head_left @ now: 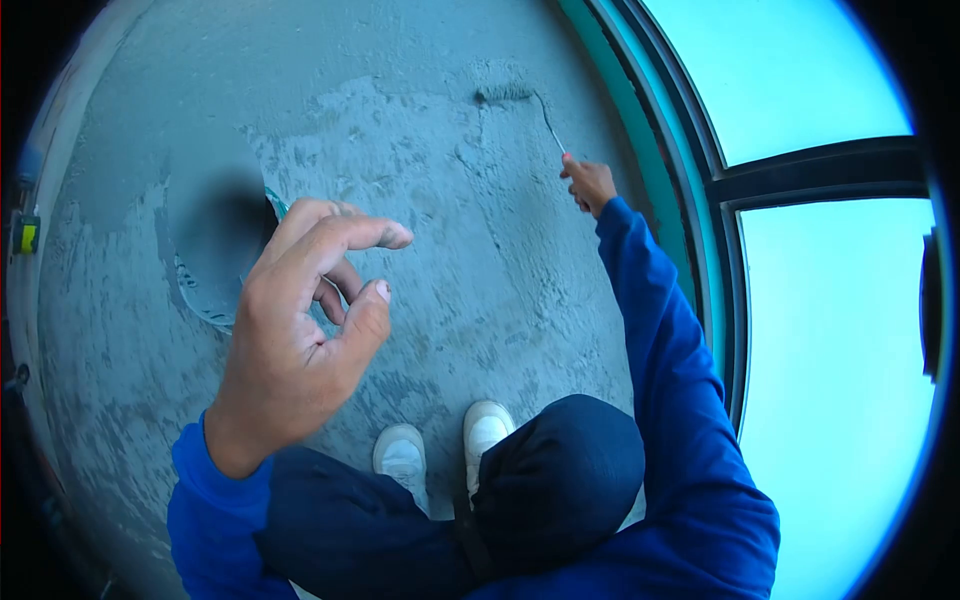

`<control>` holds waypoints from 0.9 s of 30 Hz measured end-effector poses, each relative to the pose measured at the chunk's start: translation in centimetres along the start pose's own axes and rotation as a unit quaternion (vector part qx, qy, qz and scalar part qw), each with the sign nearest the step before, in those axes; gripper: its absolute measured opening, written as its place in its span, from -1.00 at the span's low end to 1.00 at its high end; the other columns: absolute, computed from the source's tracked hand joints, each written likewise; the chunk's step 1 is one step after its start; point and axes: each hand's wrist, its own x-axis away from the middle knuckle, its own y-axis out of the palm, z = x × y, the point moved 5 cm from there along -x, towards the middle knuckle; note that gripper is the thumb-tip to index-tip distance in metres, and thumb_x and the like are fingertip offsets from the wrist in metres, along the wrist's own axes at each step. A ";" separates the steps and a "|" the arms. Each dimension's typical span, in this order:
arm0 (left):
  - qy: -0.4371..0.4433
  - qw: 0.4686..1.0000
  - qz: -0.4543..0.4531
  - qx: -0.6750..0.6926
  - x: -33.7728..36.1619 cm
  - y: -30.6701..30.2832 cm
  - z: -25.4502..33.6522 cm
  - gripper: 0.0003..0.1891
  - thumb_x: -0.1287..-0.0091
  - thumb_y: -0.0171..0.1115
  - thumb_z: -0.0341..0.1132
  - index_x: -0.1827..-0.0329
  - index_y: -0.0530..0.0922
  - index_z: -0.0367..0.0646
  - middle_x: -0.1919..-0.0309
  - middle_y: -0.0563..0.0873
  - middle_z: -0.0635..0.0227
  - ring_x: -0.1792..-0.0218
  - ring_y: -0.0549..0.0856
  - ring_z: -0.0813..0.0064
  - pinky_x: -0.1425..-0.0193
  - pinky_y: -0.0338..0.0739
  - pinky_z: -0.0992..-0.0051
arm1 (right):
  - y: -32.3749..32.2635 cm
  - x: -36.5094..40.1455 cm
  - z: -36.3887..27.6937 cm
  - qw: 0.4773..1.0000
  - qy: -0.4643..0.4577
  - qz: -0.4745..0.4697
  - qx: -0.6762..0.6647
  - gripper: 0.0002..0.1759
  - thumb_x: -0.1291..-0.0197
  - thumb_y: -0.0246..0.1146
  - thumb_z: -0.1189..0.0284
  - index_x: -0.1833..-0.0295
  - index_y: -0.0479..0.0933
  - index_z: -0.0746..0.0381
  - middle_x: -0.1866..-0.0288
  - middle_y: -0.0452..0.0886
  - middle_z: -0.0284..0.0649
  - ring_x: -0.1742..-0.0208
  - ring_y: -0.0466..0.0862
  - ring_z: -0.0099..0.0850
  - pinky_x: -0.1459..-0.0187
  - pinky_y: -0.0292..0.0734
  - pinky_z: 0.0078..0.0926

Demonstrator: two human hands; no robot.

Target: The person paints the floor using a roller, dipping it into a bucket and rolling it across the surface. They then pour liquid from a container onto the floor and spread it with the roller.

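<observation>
My right hand [588, 184] is closed around the handle of a paint roller [508, 92], arm stretched forward. The roller's grey-coated sleeve rests on the grey floor [420, 160], beside the window frame. Close to the camera, my left hand [315, 290] is raised with fingers loosely bent and thumb apart from the index finger; nothing is in it. Behind it stands what looks like a bucket [203, 312], its rim partly showing and the rest hidden by the hand and a dark blur.
On the right runs a dark window frame [715, 180] with bright panes. A yellow-green tape measure [26, 235] lies at the far left edge. My white shoes [488, 428] are on the floor below. Wet-looking grey coating covers the far floor; the nearer part is patchy.
</observation>
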 end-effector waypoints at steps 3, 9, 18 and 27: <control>0.011 1.000 -0.002 -0.003 0.7 0.2 1.0 -0.72 -0.22 0.10 -0.55 -0.01 0.52 -0.34 0.09 0.53 0.21 0.37 0.55 0.67 0.28 0.46 0.64 | -1.5 5.4 3.9 1.000 -0.005 0.001 0.020 -0.47 -0.25 0.17 0.02 0.31 0.62 0.35 0.70 0.42 -0.29 0.80 0.38 -0.55 0.79 0.22 -0.50; 0.036 0.999 0.005 0.001 2.3 0.2 2.6 -0.72 -0.23 0.09 -0.56 -0.01 0.51 -0.34 0.07 0.55 0.18 0.37 0.54 0.67 0.28 0.45 0.64 | -4.9 17.4 12.1 0.998 0.042 -0.001 0.050 -0.51 -0.27 0.15 0.03 0.28 0.64 0.29 0.71 0.43 -0.32 0.79 0.41 -0.55 0.78 0.25 -0.50; 0.062 0.998 -0.003 0.006 3.1 0.1 3.4 -0.71 -0.23 0.09 -0.57 -0.03 0.52 -0.33 0.04 0.56 0.21 0.36 0.53 0.69 0.28 0.46 0.64 | -8.8 32.3 19.3 0.995 0.069 0.028 0.059 -0.55 -0.28 0.16 0.06 0.25 0.66 0.26 0.70 0.42 -0.36 0.67 0.43 -0.64 0.63 0.24 -0.61; 0.041 0.999 0.018 0.006 3.0 -0.5 3.3 -0.72 -0.22 0.11 -0.55 0.00 0.55 -0.33 0.05 0.54 0.25 0.37 0.54 0.71 0.28 0.45 0.66 | 2.4 17.2 11.1 0.992 -0.051 0.054 0.097 -0.48 -0.26 0.11 0.00 0.33 0.66 0.27 0.58 0.58 -0.06 0.45 0.65 -0.28 0.36 0.48 -0.30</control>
